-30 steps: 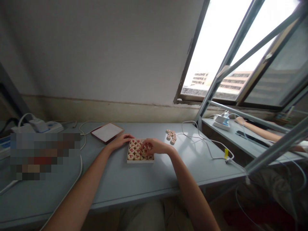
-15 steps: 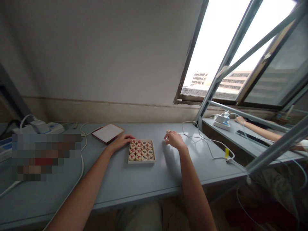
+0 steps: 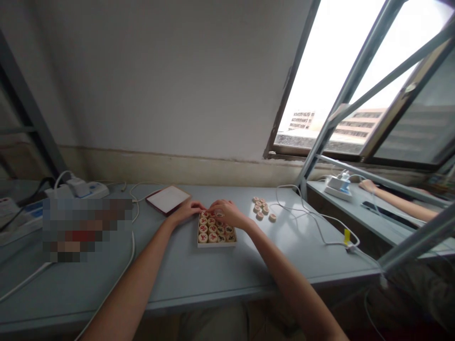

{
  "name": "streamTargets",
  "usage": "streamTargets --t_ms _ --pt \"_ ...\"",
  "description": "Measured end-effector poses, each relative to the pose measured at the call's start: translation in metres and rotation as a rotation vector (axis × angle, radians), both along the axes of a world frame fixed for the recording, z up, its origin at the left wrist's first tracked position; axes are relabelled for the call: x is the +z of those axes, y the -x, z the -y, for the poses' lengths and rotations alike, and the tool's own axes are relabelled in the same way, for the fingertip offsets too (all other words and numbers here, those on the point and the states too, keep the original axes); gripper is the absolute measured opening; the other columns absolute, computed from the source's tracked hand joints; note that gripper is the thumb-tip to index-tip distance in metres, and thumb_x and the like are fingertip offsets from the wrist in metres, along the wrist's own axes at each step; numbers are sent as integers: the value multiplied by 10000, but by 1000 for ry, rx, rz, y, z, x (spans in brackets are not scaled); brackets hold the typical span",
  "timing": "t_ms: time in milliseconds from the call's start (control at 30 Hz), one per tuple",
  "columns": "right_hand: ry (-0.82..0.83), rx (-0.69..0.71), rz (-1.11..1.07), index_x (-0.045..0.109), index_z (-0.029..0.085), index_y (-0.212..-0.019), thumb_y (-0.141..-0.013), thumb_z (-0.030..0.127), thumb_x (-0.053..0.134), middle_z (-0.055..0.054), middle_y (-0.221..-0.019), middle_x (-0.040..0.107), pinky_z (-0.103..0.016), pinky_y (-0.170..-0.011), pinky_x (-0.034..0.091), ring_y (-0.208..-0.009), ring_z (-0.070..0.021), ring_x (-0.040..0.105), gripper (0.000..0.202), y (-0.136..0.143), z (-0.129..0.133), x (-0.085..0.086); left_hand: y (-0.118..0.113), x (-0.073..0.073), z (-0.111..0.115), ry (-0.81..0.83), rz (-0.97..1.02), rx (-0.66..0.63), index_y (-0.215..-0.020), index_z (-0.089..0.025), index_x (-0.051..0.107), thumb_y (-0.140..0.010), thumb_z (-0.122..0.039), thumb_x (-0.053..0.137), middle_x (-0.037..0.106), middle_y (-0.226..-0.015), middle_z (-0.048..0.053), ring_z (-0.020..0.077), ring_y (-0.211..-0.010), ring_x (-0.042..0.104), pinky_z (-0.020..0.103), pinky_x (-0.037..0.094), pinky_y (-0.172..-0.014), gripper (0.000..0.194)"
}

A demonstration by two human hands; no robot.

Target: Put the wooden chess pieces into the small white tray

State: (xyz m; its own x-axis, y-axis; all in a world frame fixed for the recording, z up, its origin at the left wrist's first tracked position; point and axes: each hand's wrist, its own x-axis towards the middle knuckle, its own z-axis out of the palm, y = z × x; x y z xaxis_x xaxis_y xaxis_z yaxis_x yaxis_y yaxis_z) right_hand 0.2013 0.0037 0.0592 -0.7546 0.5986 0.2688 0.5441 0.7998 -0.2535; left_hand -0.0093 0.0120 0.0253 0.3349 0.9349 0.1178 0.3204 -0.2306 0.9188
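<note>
An open white box [image 3: 216,245] sits in front of me, filled with rows of round xiangqi pieces [image 3: 212,237] marked in red and dark characters. My left hand [image 3: 188,210] rests at the box's far left corner, fingers bent against its edge. Over the far rows hovers my right hand [image 3: 230,213], its fingers pinched together at a xiangqi piece near the far left; the fingertips are partly hidden. Several loose xiangqi pieces [image 3: 262,206] lie in a cluster on the desk to the right.
The box lid [image 3: 168,199] lies behind my left hand. White cables [image 3: 313,213] run across the desk [image 3: 177,279] on both sides. A power strip [image 3: 94,190] is at left. Metal frame bars [image 3: 327,128] and another person's arm [image 3: 394,199] are at right.
My right hand has moved left from the loose pieces to the far side of the box, uncovering the cluster. My left hand stays by the box corner. The view has shifted slightly.
</note>
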Motion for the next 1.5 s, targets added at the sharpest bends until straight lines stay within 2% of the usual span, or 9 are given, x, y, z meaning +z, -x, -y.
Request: streamTargets --t_ms 267,467,533,633,733,800,1167,1333,1500 --pt "85 -66 -185 632 229 -881 -727 322 603 -4 -881 630 -242 -720 359 -805 -134 541 183 -23 -23 1 1 1 2 46 -5 -20 -758 -138 652 -631 -278 567 642 -817 43 185 -824 547 286 389 -795 207" --pt "-173 -636 -13 635 217 -829 -734 288 586 -66 -929 594 -365 -789 308 -940 -235 478 128 -79 -33 2 0 2 3 63 -8 -15 -766 -139 646 -632 -282 564 643 -828 47 192 -843 547 285 386 -793 213" --pt "-186 -709 9 612 217 -940 -724 280 597 -87 -981 567 -375 -781 311 -962 -249 463 226 -85 -30 4 0 2 3 60 -11 -10 -748 -141 646 -627 -277 563 646 -823 47 193 -836 549 286 388 -792 201" --pt "-101 -467 -111 512 262 -1121 -734 334 596 -57 -1023 544 -324 -762 335 -938 -200 475 402 -68 -16 10 -1 3 4 47 -18 -9 -750 -143 648 -630 -279 560 647 -824 45 194 -839 549 288 385 -797 202" --pt "28 -98 -77 542 300 -1086 -721 324 620 -28 -1032 546 -308 -795 328 -951 -178 478 374 -37 2 13 -1 5 7 32 -22 -13 -754 -142 649 -636 -277 556 647 -842 48 195 -852 549 286 382 -807 203" --pt "75 6 -13 573 314 -1044 -707 298 637 -16 -1027 554 -331 -835 303 -976 -185 477 344 -22 11 11 -2 6 8 26 -18 -7 -755 -141 649 -635 -276 558 646 -841 49 194 -851 551 285 383 -808 202" --pt "15 -40 -73 630 252 -887 -663 373 670 -22 -941 558 -294 -804 324 -923 -174 479 258 -13 9 1 1 -1 2 34 -6 -13 -753 -154 648 -626 -304 584 645 -818 43 194 -834 554 296 397 -809 207" --pt "-160 -293 -199 634 252 -862 -724 413 601 -36 -958 547 -319 -818 292 -939 -186 456 215 -45 -3 13 0 1 6 30 -18 11 -766 -155 649 -631 -299 576 646 -832 40 195 -842 555 291 394 -814 210" --pt "-179 -724 52 652 217 -779 -718 335 601 -78 -892 576 -368 -773 264 -910 -237 445 142 -95 -19 10 -1 2 7 36 -29 13 -774 -144 650 -637 -303 574 647 -851 51 202 -861 554 291 391 -818 223"
